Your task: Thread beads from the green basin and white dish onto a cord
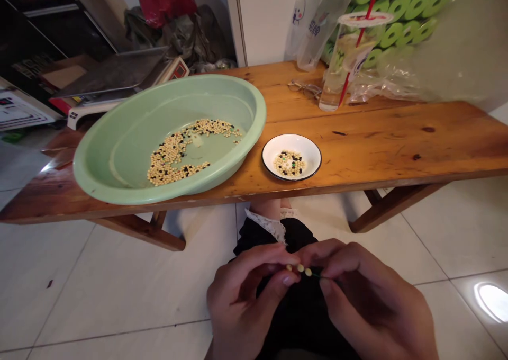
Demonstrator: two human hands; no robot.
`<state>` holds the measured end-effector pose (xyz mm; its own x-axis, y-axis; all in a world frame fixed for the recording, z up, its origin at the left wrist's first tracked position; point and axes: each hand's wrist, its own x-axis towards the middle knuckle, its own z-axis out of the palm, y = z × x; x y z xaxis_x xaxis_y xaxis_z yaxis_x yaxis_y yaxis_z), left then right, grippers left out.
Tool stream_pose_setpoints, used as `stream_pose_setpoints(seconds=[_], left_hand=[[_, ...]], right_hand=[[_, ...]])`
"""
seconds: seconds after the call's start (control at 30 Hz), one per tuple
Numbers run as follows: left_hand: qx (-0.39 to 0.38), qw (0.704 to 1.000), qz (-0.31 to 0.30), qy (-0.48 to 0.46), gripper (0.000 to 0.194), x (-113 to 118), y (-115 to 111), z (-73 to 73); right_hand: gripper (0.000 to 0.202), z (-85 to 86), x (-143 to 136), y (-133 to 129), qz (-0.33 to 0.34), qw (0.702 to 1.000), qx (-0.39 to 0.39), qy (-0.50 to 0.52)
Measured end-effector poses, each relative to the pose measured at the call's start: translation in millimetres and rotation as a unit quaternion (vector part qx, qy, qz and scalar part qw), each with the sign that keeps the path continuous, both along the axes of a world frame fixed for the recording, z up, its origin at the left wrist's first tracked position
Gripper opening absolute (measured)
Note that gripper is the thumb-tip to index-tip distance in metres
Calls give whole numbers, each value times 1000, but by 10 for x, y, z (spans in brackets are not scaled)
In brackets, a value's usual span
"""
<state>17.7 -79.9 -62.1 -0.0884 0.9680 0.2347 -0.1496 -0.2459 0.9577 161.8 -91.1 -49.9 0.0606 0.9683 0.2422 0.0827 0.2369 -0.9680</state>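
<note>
Above my lap, my left hand [254, 291] pinches a pale yellow bead [289, 268] between thumb and forefinger. Two more pale beads [305, 270] sit in a row between my hands on a thin dark green strand [316, 275]. The thumb and fingers of my right hand [365, 296] are closed on that strand, just right of the beads. Beyond my hands, a white dish [313, 147] with a dark rim holds pale, black and a few green beads. To its left, a large green basin [130, 122] holds many mixed beads.
Both containers stand on a wooden bench [377, 148]. At its back are eyeglasses [309, 89], a clear cup [337, 69] with a red straw, and plastic-wrapped green rolls [400, 32]. A scale [115, 74] stands behind the basin. Bench legs [397, 206] reach the tiled floor.
</note>
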Motion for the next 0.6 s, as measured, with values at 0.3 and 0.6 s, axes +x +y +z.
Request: stream_pose_setpoints(seconds=[0.3,0.6], left_hand=[[40,998,23,32,51,-7,-23,-81],[180,961,-19,208,64,-156,7,-67]], right_hand=[[25,43,37,47,10,996,41,-84],[26,20,62,16,43,992,10,-120]])
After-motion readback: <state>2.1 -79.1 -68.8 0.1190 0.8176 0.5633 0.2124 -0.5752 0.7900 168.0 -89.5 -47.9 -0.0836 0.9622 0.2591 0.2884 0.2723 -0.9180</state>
